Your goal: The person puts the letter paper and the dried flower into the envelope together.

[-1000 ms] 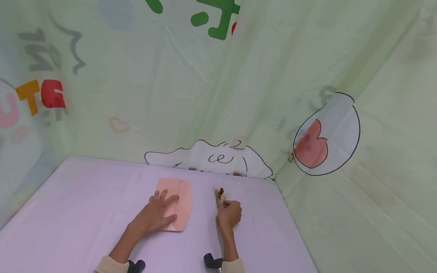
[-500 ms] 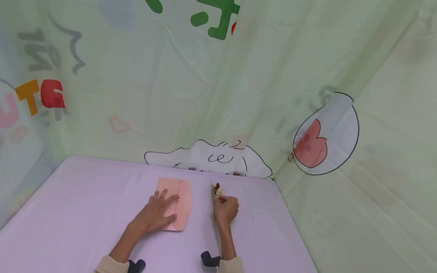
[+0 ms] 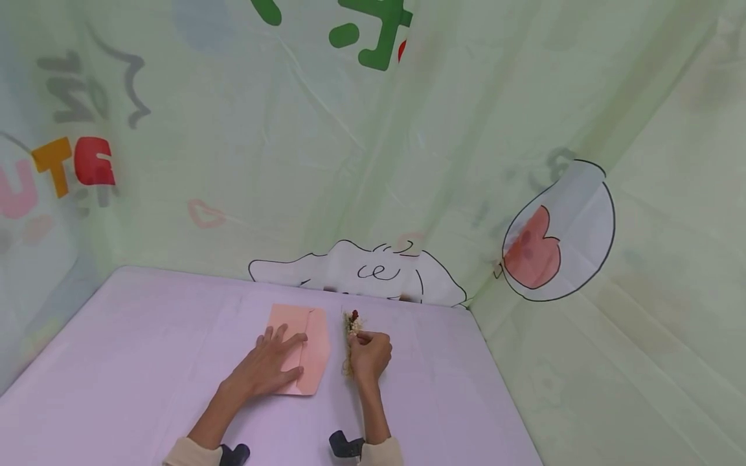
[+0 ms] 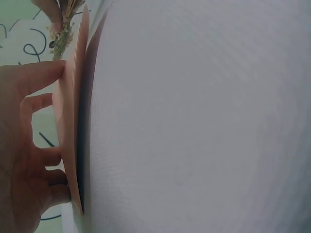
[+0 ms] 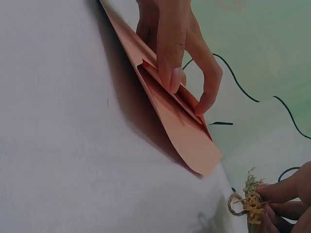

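A pink paper envelope (image 3: 317, 353) lies on the table with its flap side toward the right. My left hand (image 3: 263, 366) rests on it, fingers spread, the thumb and index fingertip near the edge of its opening. In the right wrist view the envelope's mouth (image 5: 163, 94) gapes a little, and its flap (image 5: 199, 153) is folded out. Just right of the envelope, my right hand (image 3: 371, 356) pinches a small dried flower bouquet (image 3: 352, 323) between thumb and fingers. It has a dark red bloom and pale sprigs at the top; twine (image 5: 235, 206) loops around its stems.
A pale lilac cloth (image 3: 146, 362) covers the table. Behind and at the right, light green printed curtains (image 3: 233, 155) stand close along the table's edges. Dark wrist camera mounts (image 3: 345, 445) sit by both sleeves.
My right hand has moved left with the dried flower bouquet, bringing it closer to the envelope. The left hand and the envelope have stayed in place.
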`<state>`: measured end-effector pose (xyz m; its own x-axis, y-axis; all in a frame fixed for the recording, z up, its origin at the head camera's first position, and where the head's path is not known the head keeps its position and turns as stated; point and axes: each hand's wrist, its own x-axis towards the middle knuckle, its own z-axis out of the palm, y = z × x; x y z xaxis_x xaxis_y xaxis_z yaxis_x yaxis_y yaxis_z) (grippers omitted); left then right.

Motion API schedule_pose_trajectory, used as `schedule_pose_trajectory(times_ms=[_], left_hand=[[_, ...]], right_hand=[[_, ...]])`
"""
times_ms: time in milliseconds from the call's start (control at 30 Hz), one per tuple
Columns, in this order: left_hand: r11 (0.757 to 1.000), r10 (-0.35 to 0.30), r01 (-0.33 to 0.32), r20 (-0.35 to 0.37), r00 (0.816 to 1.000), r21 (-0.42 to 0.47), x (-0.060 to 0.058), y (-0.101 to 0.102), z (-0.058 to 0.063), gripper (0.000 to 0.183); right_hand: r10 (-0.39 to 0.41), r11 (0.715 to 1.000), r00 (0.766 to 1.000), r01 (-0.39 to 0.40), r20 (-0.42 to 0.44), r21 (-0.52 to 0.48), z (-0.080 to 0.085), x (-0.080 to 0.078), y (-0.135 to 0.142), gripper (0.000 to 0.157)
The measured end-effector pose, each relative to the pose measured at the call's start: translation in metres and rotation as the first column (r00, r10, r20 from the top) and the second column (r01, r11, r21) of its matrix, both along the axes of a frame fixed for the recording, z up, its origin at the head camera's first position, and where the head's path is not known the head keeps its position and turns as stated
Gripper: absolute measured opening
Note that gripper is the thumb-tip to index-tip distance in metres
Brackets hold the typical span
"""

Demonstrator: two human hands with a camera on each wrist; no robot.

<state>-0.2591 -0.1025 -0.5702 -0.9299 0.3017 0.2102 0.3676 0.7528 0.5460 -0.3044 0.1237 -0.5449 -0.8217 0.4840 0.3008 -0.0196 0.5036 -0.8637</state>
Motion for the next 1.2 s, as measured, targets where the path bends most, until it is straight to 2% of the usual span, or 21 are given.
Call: schedule_pose_trajectory(times_ms=[267, 500, 833, 1200], left_hand=[[1.0, 0.004, -0.004, 0.01, 1.0, -0.002, 0.0, 0.001, -0.003, 0.062], [1.0, 0.01, -0.01, 0.018, 1.0, -0.021, 0.0, 0.001, -0.005, 0.063], [0.999, 0.021, -0.02, 0.021, 1.0, -0.04, -0.001, 0.001, 0.001, 0.062], [1.0, 0.012, -0.011, 0.033, 0.999, -0.028, -0.001, 0.001, 0.001, 0.066]], right_hand=[[0.03, 0.999, 1.0, -0.03, -0.006, -0.012, -0.004, 0.0, -0.014, 0.009], [0.071, 0.998, 0.997, -0.071, -0.024, 0.0, -0.002, 0.005, -0.025, 0.009], [0.126, 0.992, 0.992, -0.126, -0.013, -0.014, 0.004, 0.007, -0.042, 0.01], [0.149, 0.989, 0.989, -0.149, 0.006, 0.003, -0.005, 0.01, -0.048, 0.009]])
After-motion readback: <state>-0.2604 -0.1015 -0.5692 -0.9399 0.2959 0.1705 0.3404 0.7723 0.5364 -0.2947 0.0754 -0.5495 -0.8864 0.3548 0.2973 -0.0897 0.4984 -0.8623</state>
